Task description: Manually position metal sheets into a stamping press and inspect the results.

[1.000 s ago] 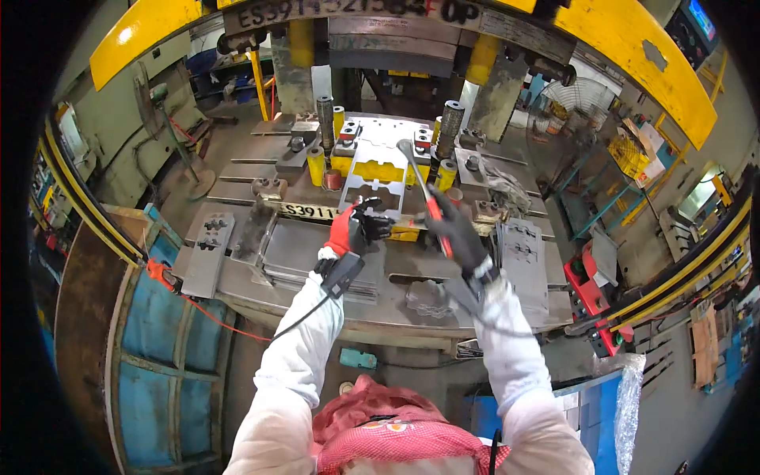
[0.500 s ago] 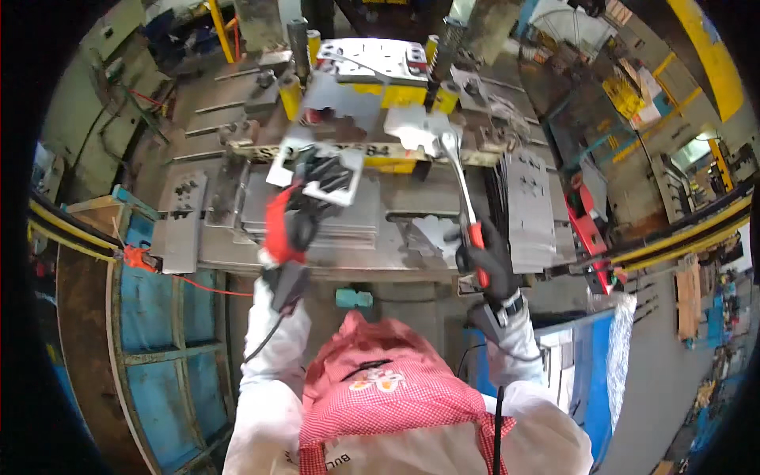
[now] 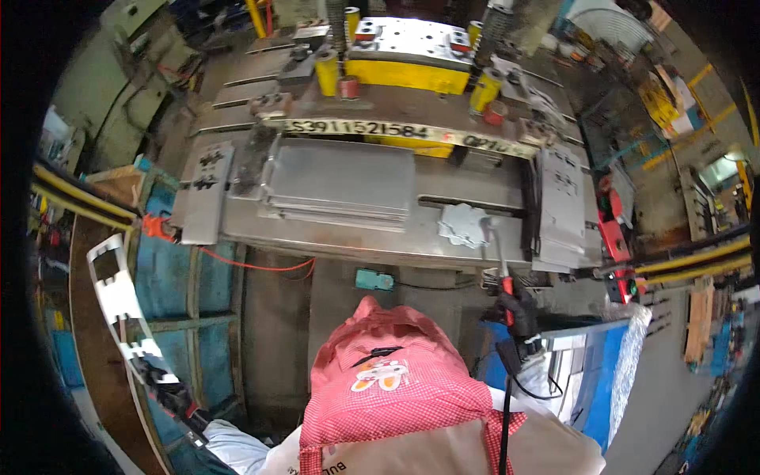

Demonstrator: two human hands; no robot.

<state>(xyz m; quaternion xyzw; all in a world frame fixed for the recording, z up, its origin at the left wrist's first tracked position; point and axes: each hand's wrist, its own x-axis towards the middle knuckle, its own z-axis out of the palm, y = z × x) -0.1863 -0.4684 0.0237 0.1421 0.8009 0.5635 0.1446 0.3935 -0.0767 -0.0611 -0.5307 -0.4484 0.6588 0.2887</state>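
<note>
My left hand [image 3: 169,396], in a dark and red glove, is swung out to the far left, gripping a cut-out metal sheet [image 3: 119,294] by its lower end. The sheet is a long strip with large openings, tilted over the blue-panelled bin. My black-gloved right hand [image 3: 518,310] is closed around the red handle of a tool [image 3: 500,253] with a silver shaft and a rounded head. That head is at the right end of a jagged-edged flat metal piece [image 3: 464,225] lying on the press bed's front right; whether they touch I cannot tell.
A stack of flat metal sheets [image 3: 340,182] lies on the press bed [image 3: 332,237]. Behind it stands a die with a yellow block [image 3: 408,75] and yellow posts. More plates [image 3: 560,206] stand at the right, beside a red box [image 3: 616,237]. A blue-panelled bin [image 3: 162,285] is at left.
My left hand has moved from over the sheet stack to the far left with the cut-out sheet. My right hand has drawn back, bringing the tool head from the die to the bed's front.
</note>
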